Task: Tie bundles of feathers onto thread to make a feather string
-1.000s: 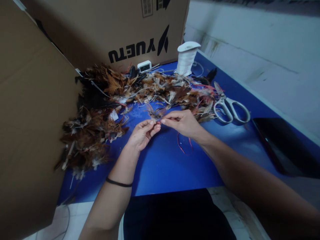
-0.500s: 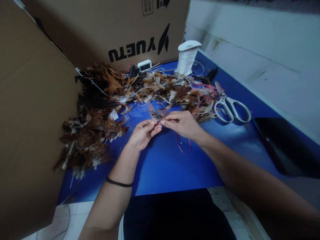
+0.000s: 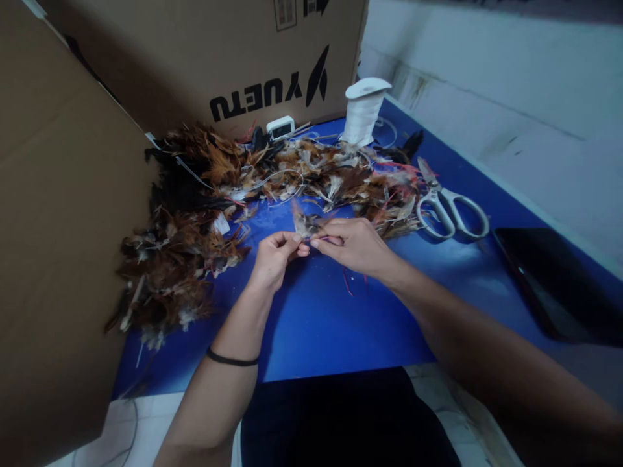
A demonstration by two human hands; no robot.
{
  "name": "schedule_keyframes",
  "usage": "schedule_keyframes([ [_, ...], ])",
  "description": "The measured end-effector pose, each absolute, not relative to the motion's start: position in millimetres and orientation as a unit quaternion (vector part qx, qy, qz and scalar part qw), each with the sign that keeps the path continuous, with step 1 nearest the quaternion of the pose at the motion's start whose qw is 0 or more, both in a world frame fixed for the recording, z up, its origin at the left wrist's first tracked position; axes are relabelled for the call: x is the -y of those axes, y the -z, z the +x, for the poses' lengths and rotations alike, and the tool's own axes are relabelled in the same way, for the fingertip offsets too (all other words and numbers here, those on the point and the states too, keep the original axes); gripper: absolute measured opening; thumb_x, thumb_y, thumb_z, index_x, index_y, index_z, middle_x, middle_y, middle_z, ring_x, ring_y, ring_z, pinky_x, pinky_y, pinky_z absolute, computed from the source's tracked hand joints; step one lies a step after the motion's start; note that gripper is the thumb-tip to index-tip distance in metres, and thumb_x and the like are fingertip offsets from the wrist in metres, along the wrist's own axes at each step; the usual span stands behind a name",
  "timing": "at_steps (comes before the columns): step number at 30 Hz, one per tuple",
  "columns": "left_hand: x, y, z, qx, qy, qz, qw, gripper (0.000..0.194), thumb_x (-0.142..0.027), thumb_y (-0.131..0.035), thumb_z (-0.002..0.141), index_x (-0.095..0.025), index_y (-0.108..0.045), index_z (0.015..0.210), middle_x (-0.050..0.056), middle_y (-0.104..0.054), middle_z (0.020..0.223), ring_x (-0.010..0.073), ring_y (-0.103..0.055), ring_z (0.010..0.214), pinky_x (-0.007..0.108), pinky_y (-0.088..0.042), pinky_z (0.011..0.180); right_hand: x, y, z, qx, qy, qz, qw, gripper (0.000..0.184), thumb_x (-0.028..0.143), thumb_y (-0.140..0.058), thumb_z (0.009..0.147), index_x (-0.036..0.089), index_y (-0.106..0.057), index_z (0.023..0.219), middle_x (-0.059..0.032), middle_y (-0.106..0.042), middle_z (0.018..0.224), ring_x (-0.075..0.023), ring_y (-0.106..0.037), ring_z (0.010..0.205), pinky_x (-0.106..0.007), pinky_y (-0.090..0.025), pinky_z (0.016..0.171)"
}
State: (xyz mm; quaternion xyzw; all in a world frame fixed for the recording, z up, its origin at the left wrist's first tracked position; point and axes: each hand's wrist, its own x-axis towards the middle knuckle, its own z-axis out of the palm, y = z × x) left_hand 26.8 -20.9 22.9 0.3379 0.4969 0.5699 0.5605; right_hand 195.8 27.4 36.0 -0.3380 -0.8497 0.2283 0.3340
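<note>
The left hand (image 3: 273, 261) and right hand (image 3: 357, 246) meet above the blue worktop (image 3: 321, 337), each with thumb and fingers pinched at the base of a small feather tuft (image 3: 306, 224). Red string (image 3: 347, 282) hangs below the right hand. The feather pile (image 3: 195, 240) curves behind and to the left of the hands; scissors (image 3: 448, 211) lie at its right end, near the phone (image 3: 559, 285). The spool (image 3: 365, 111) stands at the rear.

Feather tuft (image 3: 305, 225) btwn fingertips blurred, its base partly hidden by fingers; device's (image 3: 281, 128) display too dark/small to read; carton (image 3: 195, 58) cut off at top edge.
</note>
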Motion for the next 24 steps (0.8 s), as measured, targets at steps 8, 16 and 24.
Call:
schedule_keyframes([
  [8,22,-21,23,-0.636,-0.440,0.590,0.233,0.013,-0.020,-0.057,0.081,-0.015,-0.062,0.070,0.002,-0.064,0.065,0.0117,-0.061,0.056,0.026,-0.050,0.061,-19,-52,207,0.914,-0.053,-0.303,0.265,0.021,0.027,-0.052,0.088,0.018,-0.070,0.083,-0.0022,-0.062,0.076,-0.0108,-0.054,0.067,-0.024,-0.033,0.059],
  [16,27,-22,26,-0.511,-0.304,0.799,0.090,0.015,-0.009,-0.048,0.085,-0.013,-0.062,0.081,0.006,-0.063,0.080,0.0135,-0.059,0.072,0.026,-0.048,0.070,-22,-61,214,0.924,-0.043,-0.270,0.266,0.024,0.026,-0.047,0.092,0.018,-0.069,0.087,-0.0042,-0.061,0.081,-0.0126,-0.055,0.074,-0.025,-0.037,0.067],
  [24,29,-33,29,-0.460,-0.469,0.665,0.357,0.016,-0.028,-0.059,0.084,-0.015,-0.065,0.076,0.003,-0.064,0.072,0.0096,-0.061,0.058,0.024,-0.051,0.061,-47,-39,208,0.798,-0.356,-0.335,0.352,0.015,0.024,-0.059,0.078,0.014,-0.069,0.074,-0.0030,-0.064,0.073,-0.0110,-0.056,0.066,-0.023,-0.042,0.062],
])
